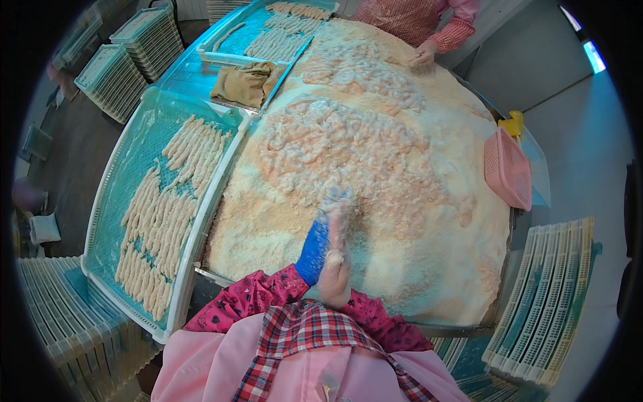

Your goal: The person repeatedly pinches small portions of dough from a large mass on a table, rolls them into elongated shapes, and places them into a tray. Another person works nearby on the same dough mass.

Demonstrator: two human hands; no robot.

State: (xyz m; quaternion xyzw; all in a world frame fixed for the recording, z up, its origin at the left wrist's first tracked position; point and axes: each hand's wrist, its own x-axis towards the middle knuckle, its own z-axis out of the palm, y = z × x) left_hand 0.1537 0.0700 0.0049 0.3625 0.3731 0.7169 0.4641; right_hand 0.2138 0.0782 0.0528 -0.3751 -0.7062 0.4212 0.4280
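My left hand (316,241), in a blue glove coated with crumbs, is pressed palm to palm with my right hand (340,236). A pale, see-through glove covers the right one. Both point away from me, low over the near edge of a heap of raw meat pieces (341,145). White crumbs cling to the fingers, and whether anything lies between the palms is hidden. Pale breading crumbs (271,246) spread around the meat over the worktable. On my left, a white-rimmed tray (108,176) with a turquoise mesh base holds rows of breaded meat strips (161,226).
Across the table a co-worker's hand (424,54) touches the crumbs. A second tray (226,37) of strips and a brown cloth (243,83) lie at the far left. A pink basket (507,168) hangs at the right edge. Stacked trays (542,301) stand on both sides.
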